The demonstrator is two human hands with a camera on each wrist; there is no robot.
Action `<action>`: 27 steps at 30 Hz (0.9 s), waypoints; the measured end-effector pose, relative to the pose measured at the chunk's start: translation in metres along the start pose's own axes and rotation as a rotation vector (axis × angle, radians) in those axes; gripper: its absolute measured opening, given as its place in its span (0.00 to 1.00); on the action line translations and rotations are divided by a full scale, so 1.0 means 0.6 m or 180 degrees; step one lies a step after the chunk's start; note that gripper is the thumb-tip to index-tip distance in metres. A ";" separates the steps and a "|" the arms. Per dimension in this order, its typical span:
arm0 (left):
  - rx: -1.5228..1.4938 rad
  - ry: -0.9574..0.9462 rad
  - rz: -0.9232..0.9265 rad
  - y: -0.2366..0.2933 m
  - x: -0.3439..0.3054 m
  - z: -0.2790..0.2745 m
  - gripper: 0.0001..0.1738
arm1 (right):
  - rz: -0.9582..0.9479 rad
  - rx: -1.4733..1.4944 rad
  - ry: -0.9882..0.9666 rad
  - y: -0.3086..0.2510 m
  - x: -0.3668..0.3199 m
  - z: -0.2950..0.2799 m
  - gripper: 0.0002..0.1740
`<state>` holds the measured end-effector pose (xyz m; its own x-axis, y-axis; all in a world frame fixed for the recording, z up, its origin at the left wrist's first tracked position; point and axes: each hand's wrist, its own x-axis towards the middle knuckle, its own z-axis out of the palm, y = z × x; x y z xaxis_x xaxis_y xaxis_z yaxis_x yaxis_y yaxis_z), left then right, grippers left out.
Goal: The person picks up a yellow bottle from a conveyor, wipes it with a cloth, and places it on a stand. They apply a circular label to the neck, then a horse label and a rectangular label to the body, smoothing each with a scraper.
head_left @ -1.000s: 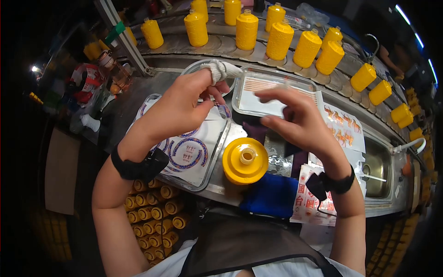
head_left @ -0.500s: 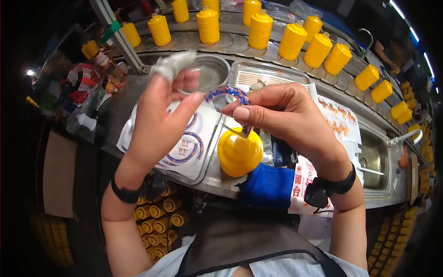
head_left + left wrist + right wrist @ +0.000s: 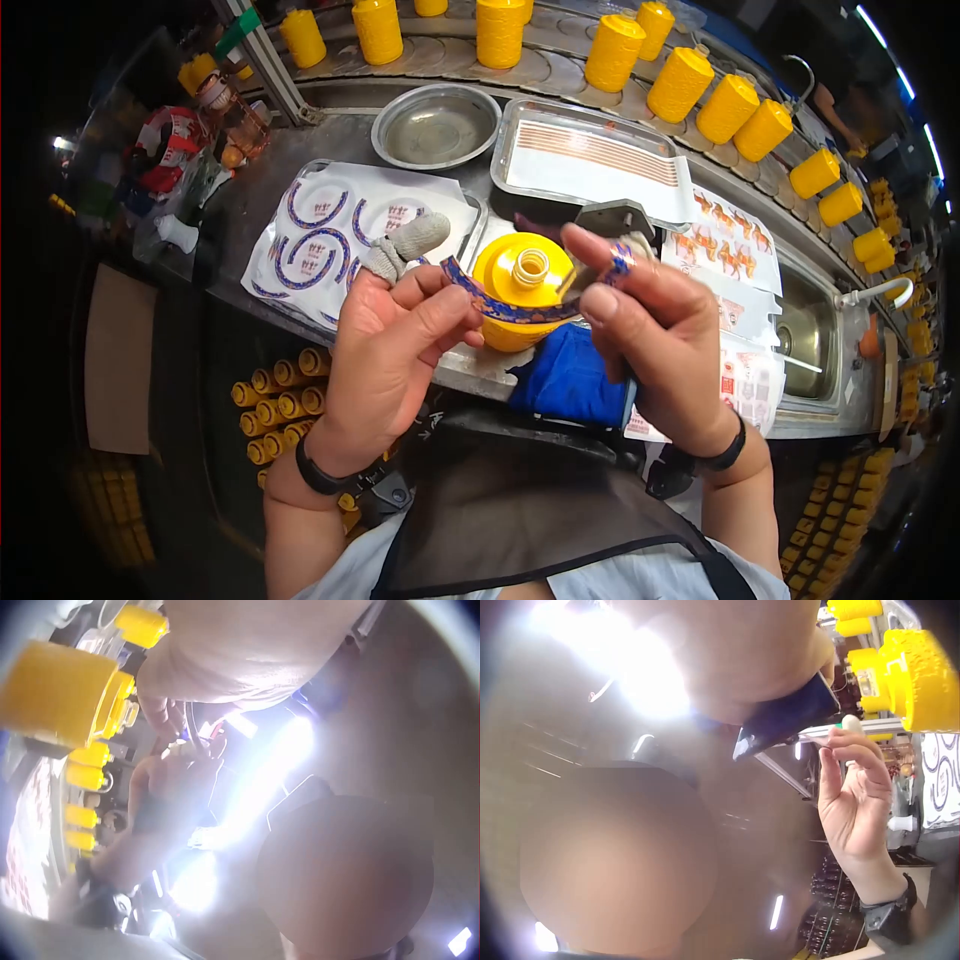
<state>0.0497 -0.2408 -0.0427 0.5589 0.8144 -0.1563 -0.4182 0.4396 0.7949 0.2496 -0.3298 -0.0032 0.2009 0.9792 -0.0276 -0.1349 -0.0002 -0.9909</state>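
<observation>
The left hand [image 3: 385, 345] and the right hand [image 3: 665, 340] are apart from each other, each clamped on one end of a single curved strip [image 3: 510, 311] with a blue and orange pattern. The left thumb and fingers pinch one end; the right thumb and fingers hold the other. A pale cloth finger cover [image 3: 405, 245] is fitted on the left hand. The strip spans the gap between the hands and, in the head view, crosses in front of an upright yellow bottle [image 3: 505, 280] with an open neck. Contact between strip and bottle cannot be told.

The bottle stands near the edge of the surface [image 3: 335, 140], just beside a blue cloth [image 3: 575, 380]. To the left, a clear tray [image 3: 478, 225] carries a white sheet [image 3: 315, 240] printed with similar curved strips. Beyond the bottle are a round metal bowl [image 3: 440, 130] and a second tray [image 3: 510, 140] bearing a sheet with parallel brown lines [image 3: 590, 160]. To the right lie a sheet of orange-brown figures [image 3: 715, 240] and a metal sink [image 3: 800, 345]. Behind these, a conveyor carries a line of yellow bottles [image 3: 680, 85].
</observation>
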 end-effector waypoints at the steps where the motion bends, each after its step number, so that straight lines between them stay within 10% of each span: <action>1: 0.0097 0.0173 0.0175 -0.008 -0.001 0.015 0.30 | -0.0097 -0.0035 0.0160 0.020 -0.009 -0.002 0.20; 9: 0.1704 0.0369 0.1571 -0.139 0.013 0.027 0.11 | -0.1574 -0.1647 0.0835 0.155 -0.004 -0.078 0.22; 12: 0.2475 0.0263 0.1742 -0.138 0.021 0.007 0.20 | -0.1919 -0.1760 0.0797 0.161 0.017 -0.080 0.22; 18: 0.2846 0.0242 0.1867 -0.146 0.049 0.012 0.25 | -0.1051 -0.1719 0.0577 0.171 0.030 -0.126 0.25; 27: 0.0635 -0.0501 0.0883 -0.169 0.080 0.026 0.42 | -0.0108 -0.0239 -0.0261 0.185 0.052 -0.162 0.40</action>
<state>0.1303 -0.2521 -0.1216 0.5537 0.8171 0.1607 -0.4301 0.1154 0.8954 0.3353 -0.3189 -0.1269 0.1237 0.9922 0.0139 -0.0557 0.0210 -0.9982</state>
